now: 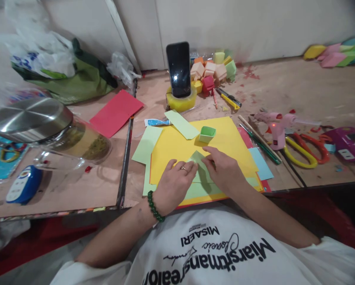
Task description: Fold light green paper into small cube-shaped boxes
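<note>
A small green sheet of paper [203, 168] with a folded top corner lies between my hands. My left hand [176, 184], with a ring and a green bead bracelet, presses its closed fingers on the paper's left edge. From the right, my right hand [225, 168] grips the other edge between thumb and bent fingers. Under both hands is a stack of yellow paper [171, 152]. Just beyond my fingertips stands a small open green paper box [207, 134]. A pale green strip [182, 124] lies to its left.
A phone [178, 69] leans upright in a yellow tape roll [182, 102]. Folded paper pieces [210, 71] are heaped behind it. At right lie a pink glue gun [276, 128] and scissors [302, 152]. A glass jar [88, 146] and red paper [116, 113] are at left.
</note>
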The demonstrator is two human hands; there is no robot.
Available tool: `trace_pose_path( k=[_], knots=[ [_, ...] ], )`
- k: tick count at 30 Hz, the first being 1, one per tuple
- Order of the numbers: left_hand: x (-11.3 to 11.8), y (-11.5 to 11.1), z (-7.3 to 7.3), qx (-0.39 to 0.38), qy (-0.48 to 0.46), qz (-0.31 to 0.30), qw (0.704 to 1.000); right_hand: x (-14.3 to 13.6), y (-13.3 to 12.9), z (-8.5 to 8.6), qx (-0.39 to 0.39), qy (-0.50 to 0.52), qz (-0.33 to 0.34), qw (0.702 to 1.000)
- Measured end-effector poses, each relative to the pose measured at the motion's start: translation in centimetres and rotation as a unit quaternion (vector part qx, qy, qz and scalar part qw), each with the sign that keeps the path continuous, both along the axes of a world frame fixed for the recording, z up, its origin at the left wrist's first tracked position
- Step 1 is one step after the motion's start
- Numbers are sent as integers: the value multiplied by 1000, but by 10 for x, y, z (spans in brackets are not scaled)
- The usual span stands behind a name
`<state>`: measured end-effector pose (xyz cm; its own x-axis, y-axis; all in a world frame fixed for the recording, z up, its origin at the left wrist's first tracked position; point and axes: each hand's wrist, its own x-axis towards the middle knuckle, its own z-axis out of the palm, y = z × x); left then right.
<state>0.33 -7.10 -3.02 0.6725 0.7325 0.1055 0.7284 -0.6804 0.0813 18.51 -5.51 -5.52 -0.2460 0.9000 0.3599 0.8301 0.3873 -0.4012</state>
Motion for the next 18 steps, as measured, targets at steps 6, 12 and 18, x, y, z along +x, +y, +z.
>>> trace_pose_path(
  k=[6,12,18],
  knots=[
    [-9,-3,-8,-31,-11,11,999,2,1,2,44,-103,-34,993],
    [-8,-2,-6,-87,-20,31,996,11,-9,16,105,-90,125,983],
    [-7,-1,-2,-93,-18,36,995,9,-22,18,71,-130,313,938]
  ],
)
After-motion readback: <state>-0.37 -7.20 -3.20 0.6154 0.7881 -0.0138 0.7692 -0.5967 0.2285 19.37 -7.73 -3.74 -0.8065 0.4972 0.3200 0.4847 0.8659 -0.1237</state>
